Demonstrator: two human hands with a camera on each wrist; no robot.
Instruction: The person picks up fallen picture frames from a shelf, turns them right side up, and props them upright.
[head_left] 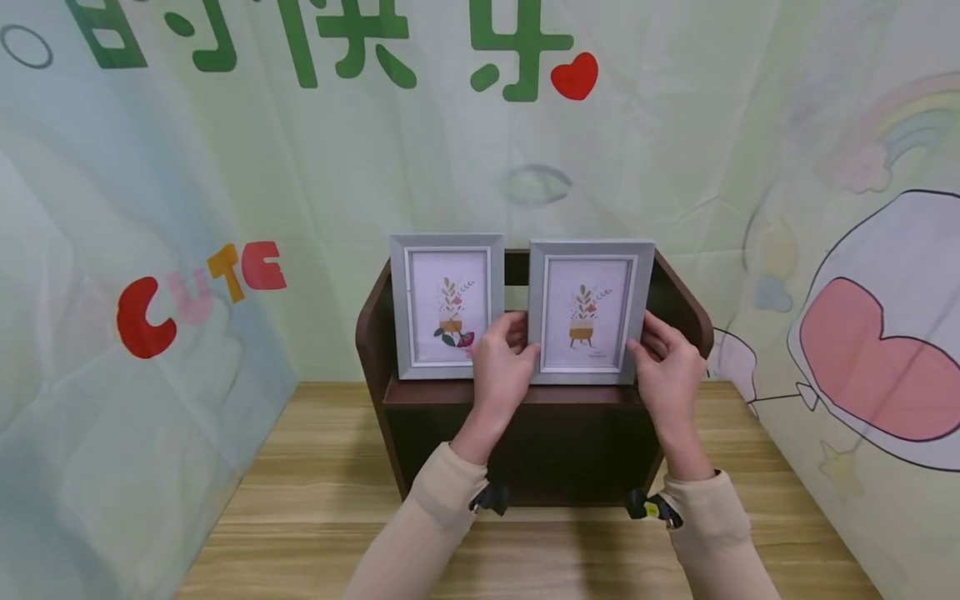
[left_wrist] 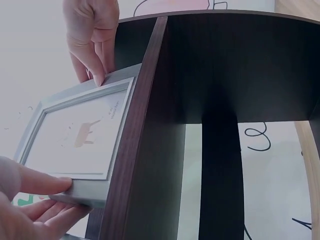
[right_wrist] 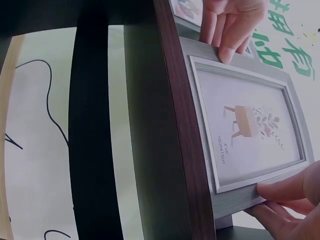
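The right-hand picture frame (head_left: 587,312) stands near-upright on the dark brown shelf (head_left: 525,454), its long axis running from 12 to 6 o'clock in the head view, and the relation that matters is its place squarely between two hands. From the left grip (head_left: 504,358) the frame's centre lies toward 2 o'clock; from the right grip (head_left: 670,358) it lies toward 10 o'clock. Neither hand is clearly nearer, since both pinch its grey border, one on each long side, somewhat below mid-height. Each grip is narrow, holding the frame with the thumb on the front face and fingers bent behind the edge, as both wrist views show. The bottom short edge, at 6 o'clock, appears to meet the shelf board near its front lip, though whether the full weight rests there cannot be told. At 9 o'clock stands the left-hand picture frame (head_left: 397,308), also upright and roughly parallel, a narrow gap away. That gap is probably the tighter side for any adjustment: the left fingers occupy it, and in the head view that hand overlaps the neighbour's lower right corner; contact there cannot be told. On the 3 o'clock side, the right grip sits between the held frame and the shelf's side wall. The table (head_left: 300,467) carries the shelf.
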